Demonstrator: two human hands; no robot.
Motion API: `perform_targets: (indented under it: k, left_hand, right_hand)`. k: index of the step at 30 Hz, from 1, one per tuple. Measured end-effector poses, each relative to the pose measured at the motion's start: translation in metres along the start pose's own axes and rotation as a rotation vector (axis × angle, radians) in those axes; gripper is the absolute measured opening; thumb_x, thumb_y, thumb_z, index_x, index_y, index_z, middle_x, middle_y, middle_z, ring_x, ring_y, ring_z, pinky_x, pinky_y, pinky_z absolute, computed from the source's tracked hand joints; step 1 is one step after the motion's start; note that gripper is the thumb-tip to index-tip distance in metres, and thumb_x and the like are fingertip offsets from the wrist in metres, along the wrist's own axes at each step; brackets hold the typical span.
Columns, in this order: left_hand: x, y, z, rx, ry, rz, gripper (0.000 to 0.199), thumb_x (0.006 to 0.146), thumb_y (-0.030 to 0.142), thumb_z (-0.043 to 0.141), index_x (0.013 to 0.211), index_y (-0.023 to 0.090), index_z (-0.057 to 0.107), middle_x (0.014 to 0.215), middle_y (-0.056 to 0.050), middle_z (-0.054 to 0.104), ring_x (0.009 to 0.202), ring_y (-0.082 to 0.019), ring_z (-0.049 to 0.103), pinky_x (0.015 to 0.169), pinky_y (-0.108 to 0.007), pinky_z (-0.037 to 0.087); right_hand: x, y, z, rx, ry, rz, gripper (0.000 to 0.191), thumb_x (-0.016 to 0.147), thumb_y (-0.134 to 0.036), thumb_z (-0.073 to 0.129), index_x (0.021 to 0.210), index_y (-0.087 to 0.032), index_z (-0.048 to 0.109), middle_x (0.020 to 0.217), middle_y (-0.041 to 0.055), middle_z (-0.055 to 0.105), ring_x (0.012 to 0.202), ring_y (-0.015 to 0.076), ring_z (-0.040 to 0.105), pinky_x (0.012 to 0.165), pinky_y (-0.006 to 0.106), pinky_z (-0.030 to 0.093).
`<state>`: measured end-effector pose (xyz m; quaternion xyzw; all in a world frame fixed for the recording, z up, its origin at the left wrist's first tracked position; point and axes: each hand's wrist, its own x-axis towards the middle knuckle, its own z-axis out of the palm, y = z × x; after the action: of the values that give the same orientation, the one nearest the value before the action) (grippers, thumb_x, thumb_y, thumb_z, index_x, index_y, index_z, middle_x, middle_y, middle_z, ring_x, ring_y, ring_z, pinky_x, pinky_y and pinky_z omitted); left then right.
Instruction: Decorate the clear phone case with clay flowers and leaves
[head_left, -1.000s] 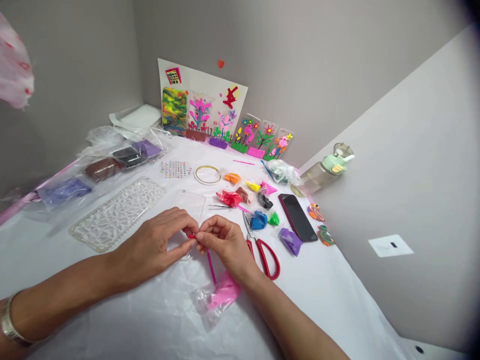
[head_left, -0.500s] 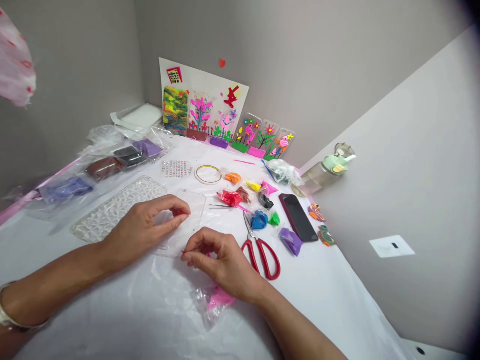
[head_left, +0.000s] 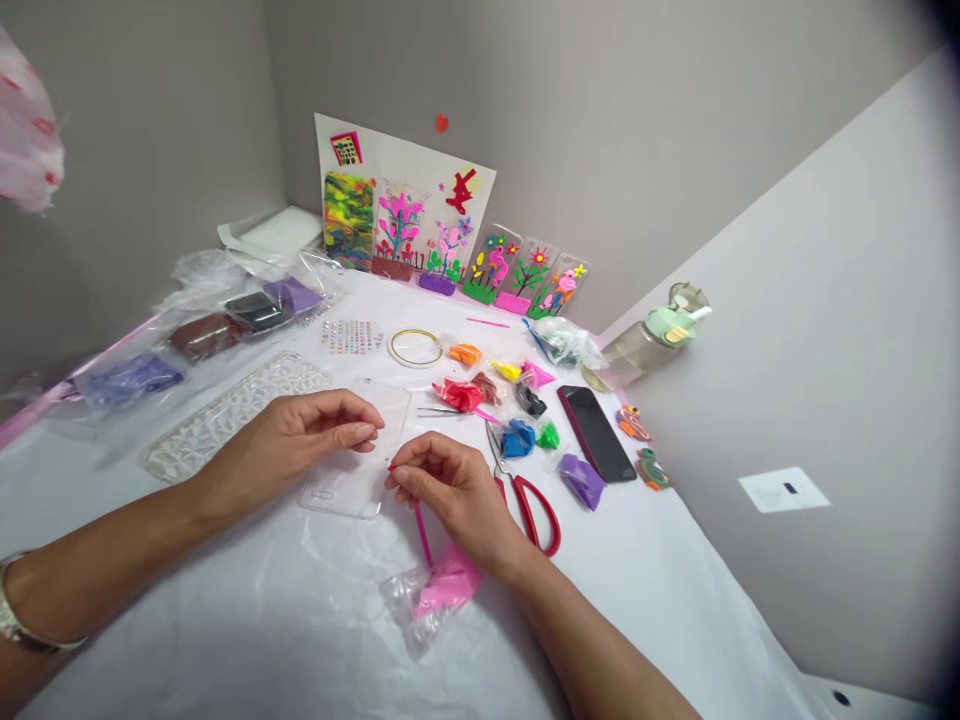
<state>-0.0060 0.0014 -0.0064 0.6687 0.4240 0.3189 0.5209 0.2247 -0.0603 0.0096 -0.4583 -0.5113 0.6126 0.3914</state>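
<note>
Over a clear phone case [head_left: 341, 503] lying flat on the white-covered table, my left hand [head_left: 307, 435] has its thumb and fingertips pressed together; what they pinch, if anything, is hidden. My right hand [head_left: 454, 490] is closed, with a tiny bit of red clay [head_left: 391, 467] between thumb and fingertip. Under that hand lie a thin magenta stick [head_left: 423, 535] and an opened bag of pink clay [head_left: 446, 585]. Red-handled scissors [head_left: 536, 512] rest just right of it. A textured clear case [head_left: 232, 415] lies behind my left hand.
Small bags of clay, including red [head_left: 459, 396], blue [head_left: 517, 438] and purple [head_left: 582, 480], lie near tweezers [head_left: 446, 412] and a phone [head_left: 596, 432]. Decorated cases [head_left: 401, 235] lean against the wall. A bottle [head_left: 645, 345] stands at right; larger clay packs [head_left: 206, 335] sit at left.
My right hand has moved slightly up and right with the red bit, uncovering more of the pink clay bag and the magenta stick. The red visible at my left fingertips no longer shows.
</note>
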Motion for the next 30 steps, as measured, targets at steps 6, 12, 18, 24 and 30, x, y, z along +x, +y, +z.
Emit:
perform_targets:
  k: [6, 12, 18, 24, 30]
  left_hand:
    - [0.002, -0.001, 0.0, -0.092, -0.012, -0.002, 0.033, 0.094, 0.056, 0.076, 0.112, 0.029, 0.075, 0.101, -0.005, 0.089, 0.098, -0.029, 0.085, 0.088, -0.041, 0.069]
    - [0.0, 0.005, -0.002, 0.092, 0.041, 0.015, 0.042, 0.096, 0.066, 0.065, 0.083, 0.027, 0.072, 0.071, 0.001, 0.077, 0.072, -0.022, 0.075, 0.069, -0.033, 0.059]
    - [0.0, 0.009, -0.004, 0.177, 0.07, 0.019, 0.057, 0.103, 0.072, 0.051, 0.071, 0.026, 0.063, 0.058, 0.002, 0.061, 0.059, -0.019, 0.06, 0.06, -0.031, 0.05]
    - [0.004, 0.002, -0.005, 0.102, 0.095, 0.063, 0.03, 0.092, 0.056, 0.072, 0.097, 0.027, 0.077, 0.097, -0.003, 0.081, 0.091, -0.026, 0.075, 0.082, -0.035, 0.061]
    - [0.004, 0.005, -0.003, 0.05, 0.143, -0.007, 0.032, 0.082, 0.057, 0.079, 0.088, 0.026, 0.078, 0.088, -0.002, 0.079, 0.085, -0.025, 0.072, 0.079, -0.033, 0.057]
  right_hand:
    - [0.001, 0.001, -0.001, -0.012, -0.001, -0.014, 0.022, 0.092, -0.041, 0.083, 0.091, -0.022, 0.073, 0.08, -0.0004, 0.072, 0.071, 0.015, 0.064, 0.071, 0.029, 0.055]
    - [0.001, 0.001, -0.001, -0.012, -0.004, -0.01, 0.021, 0.092, -0.04, 0.082, 0.091, -0.021, 0.073, 0.081, 0.0008, 0.074, 0.07, 0.0147, 0.064, 0.07, 0.028, 0.053]
    - [0.001, 0.002, -0.001, -0.006, -0.004, 0.001, 0.022, 0.091, -0.041, 0.083, 0.09, -0.022, 0.072, 0.082, 0.0012, 0.074, 0.07, 0.0147, 0.062, 0.069, 0.028, 0.053]
    - [0.0, 0.0, 0.0, -0.022, -0.001, 0.011, 0.018, 0.091, -0.037, 0.08, 0.09, -0.021, 0.072, 0.081, 0.0007, 0.073, 0.07, 0.0147, 0.063, 0.07, 0.028, 0.052]
    - [0.0, 0.0, -0.001, -0.047, -0.012, 0.005, 0.015, 0.092, -0.034, 0.077, 0.091, -0.021, 0.071, 0.08, -0.0002, 0.072, 0.07, 0.0146, 0.062, 0.07, 0.028, 0.052]
